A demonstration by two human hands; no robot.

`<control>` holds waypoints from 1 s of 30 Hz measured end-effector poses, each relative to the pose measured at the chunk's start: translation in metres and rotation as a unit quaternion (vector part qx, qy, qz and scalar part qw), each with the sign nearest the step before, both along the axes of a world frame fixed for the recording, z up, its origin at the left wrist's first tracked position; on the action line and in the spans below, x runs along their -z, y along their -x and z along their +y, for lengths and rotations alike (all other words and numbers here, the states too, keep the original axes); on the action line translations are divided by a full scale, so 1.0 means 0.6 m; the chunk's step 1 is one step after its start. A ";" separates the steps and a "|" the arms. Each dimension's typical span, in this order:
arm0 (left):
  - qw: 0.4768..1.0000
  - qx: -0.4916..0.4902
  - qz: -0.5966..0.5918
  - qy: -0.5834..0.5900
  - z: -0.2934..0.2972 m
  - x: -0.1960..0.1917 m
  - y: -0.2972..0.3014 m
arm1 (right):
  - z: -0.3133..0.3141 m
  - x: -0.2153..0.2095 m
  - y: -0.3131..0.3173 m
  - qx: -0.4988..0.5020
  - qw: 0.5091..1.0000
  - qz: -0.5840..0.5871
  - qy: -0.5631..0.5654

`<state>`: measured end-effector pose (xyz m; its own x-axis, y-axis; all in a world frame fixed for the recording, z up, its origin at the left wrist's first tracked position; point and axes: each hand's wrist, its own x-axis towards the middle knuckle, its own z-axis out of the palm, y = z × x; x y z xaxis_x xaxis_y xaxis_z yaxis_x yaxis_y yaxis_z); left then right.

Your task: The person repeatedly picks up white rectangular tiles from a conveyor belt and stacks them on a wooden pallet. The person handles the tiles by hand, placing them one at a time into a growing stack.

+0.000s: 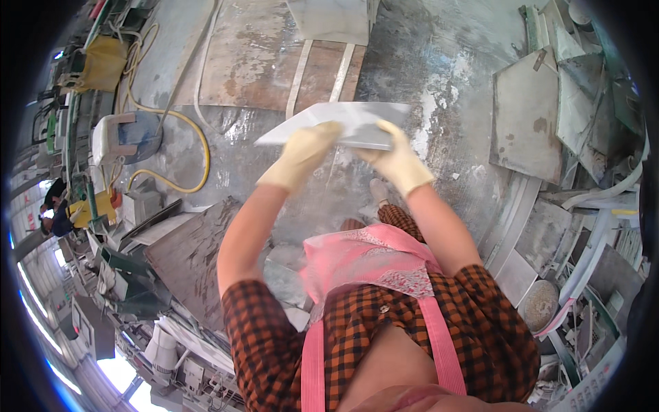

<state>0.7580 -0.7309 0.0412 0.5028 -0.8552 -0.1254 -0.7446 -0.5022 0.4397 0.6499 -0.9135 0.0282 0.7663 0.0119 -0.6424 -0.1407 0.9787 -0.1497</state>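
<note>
While I'm standing over the dusty concrete floor (439, 89), I'm wearing a pink apron (364, 257) over a checked orange-and-black shirt, and both my arms are reaching up and forward. My left hand (302, 154), in a pale yellow glove, is clamping the near left part of a thin grey stone slab (336, 123), fingers curled over its top face. My right hand (398, 161), gloved the same, is gripping the slab's near right edge, thumb on top. Slab is hanging in the air, carried by nothing but my two hands, tilted, its left corner pointing out toward the yellow hose (189, 147).

Risk, as I judge it: I'm only pinching the slab along one side, so the far part is hanging unsupported; gloves look smooth and the stone dusty, so it could be slipping and dropping onto my shoe (377, 191) just below. A thin slab like this could also be cracking if it tips or knocks something. Floor looks wet in patches, footing could go.

Beyond the slab, a rusty brown board (274, 62) is lying on the floor with pale strips (319, 75) across it and a lighter slab (329, 20) at its far edge. Grey offcuts (528, 117) are stacked at the right. A white-and-blue machine (127, 137) is sitting at the left. Another person (58, 213) is crouching far left.
</note>
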 end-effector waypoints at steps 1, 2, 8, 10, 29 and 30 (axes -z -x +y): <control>0.999 0.044 0.001 -0.025 -0.055 0.016 -0.014 | -0.036 -0.002 0.009 0.046 0.998 0.032 0.008; 0.996 0.088 -0.034 0.009 -0.101 0.029 -0.025 | -0.072 -0.001 0.023 0.093 0.992 0.079 0.013; 0.973 0.035 -0.057 0.220 -0.213 0.123 -0.076 | -0.161 0.040 0.011 0.174 0.952 0.156 0.199; 0.967 -0.087 -0.061 0.233 -0.215 0.160 -0.123 | -0.165 0.051 -0.027 0.182 0.942 0.139 0.244; 0.554 -0.519 0.555 0.341 -0.201 0.367 -0.437 | -0.140 0.315 -0.453 0.070 0.954 0.273 0.098; 0.535 -0.526 0.551 0.366 -0.205 0.379 -0.453 | -0.142 0.336 -0.468 0.053 0.960 0.250 0.117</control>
